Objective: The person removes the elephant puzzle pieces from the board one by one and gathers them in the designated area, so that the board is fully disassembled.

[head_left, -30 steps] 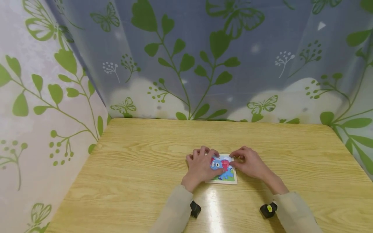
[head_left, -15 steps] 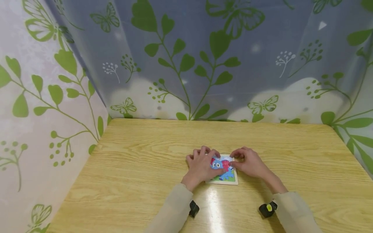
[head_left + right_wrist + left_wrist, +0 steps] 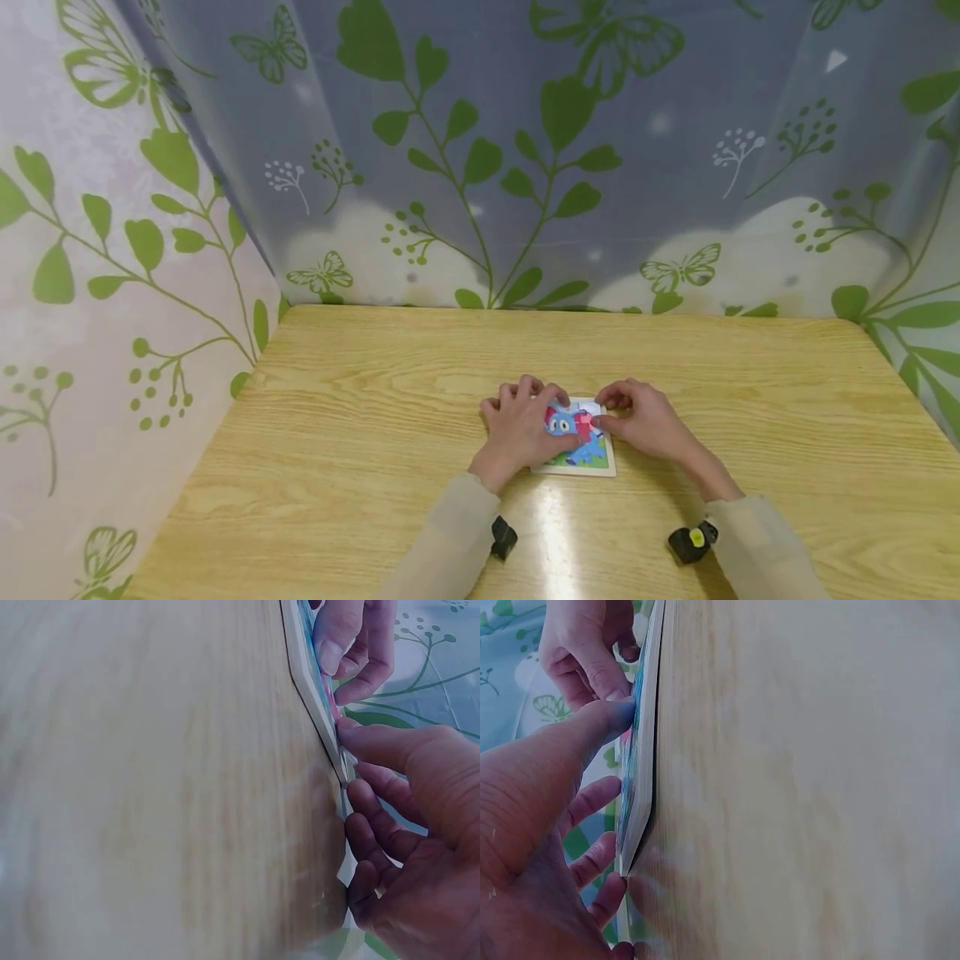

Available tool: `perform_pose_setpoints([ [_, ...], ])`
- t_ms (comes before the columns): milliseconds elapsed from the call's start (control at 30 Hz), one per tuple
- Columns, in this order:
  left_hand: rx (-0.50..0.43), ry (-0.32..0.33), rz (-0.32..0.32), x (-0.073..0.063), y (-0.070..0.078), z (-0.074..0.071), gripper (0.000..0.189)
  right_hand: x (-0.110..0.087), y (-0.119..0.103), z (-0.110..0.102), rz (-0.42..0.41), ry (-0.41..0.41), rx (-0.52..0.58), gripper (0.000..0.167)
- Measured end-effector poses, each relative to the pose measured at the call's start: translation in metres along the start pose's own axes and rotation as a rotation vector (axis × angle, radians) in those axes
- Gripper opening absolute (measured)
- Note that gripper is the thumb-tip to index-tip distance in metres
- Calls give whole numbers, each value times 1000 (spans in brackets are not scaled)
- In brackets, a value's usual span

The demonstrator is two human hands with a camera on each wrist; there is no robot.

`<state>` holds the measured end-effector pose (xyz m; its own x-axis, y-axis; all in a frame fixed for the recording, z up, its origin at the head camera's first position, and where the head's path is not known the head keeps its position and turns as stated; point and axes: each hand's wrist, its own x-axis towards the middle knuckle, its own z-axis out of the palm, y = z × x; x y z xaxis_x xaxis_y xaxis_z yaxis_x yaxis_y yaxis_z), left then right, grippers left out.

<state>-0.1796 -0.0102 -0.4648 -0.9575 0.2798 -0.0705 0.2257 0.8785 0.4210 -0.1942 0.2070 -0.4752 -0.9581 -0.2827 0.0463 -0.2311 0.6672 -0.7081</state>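
Note:
A small square jigsaw puzzle (image 3: 573, 472) with a pale frame and a blue cartoon animal lies flat on the wooden table. My left hand (image 3: 517, 429) spreads over its left side, thumb pressing on the picture and the other fingers over the upper left edge. At the upper right corner, my right hand (image 3: 641, 421) pinches a pale pink-and-white puzzle piece (image 3: 587, 418) with thumb and forefinger. In the right wrist view, the right thumb (image 3: 367, 741) touches the picture face while the other fingers curl at the corner. Part of the picture is hidden under the left hand.
The wooden table (image 3: 360, 433) extends around the puzzle on all sides. A leaf-and-butterfly patterned curtain (image 3: 480, 167) hangs behind its far edge and along the left. Black wrist cameras (image 3: 690, 542) sit below both wrists.
Both hands stay almost in place. The pink-and-white patch by the right thumb now looks paler. The whole view has shifted slightly.

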Motion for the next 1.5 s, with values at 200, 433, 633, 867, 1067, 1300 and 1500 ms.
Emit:
perform_pose_setpoints([
  [200,-10,3,-3,0,0,0,45,-2,-2,0,43,-1,39,22],
  [433,-13,-1,-7,0,0,0,44,-3,-3,2,46,8,106,20],
  [633,-11,-15,-12,2,-1,1,44,-4,-3,1,44,27,138,15],
  [867,7,-11,-12,1,0,-1,45,-4,-4,0,94,36,192,16],
  [1067,11,-14,-16,2,0,0,46,-5,-6,-3,117,47,191,17],
  [1300,8,-12,-8,2,0,0,44,-8,3,-13,130,63,221,20],
  [1500,0,-6,-10,1,-1,1,43,-10,13,-22,115,78,223,20],
])
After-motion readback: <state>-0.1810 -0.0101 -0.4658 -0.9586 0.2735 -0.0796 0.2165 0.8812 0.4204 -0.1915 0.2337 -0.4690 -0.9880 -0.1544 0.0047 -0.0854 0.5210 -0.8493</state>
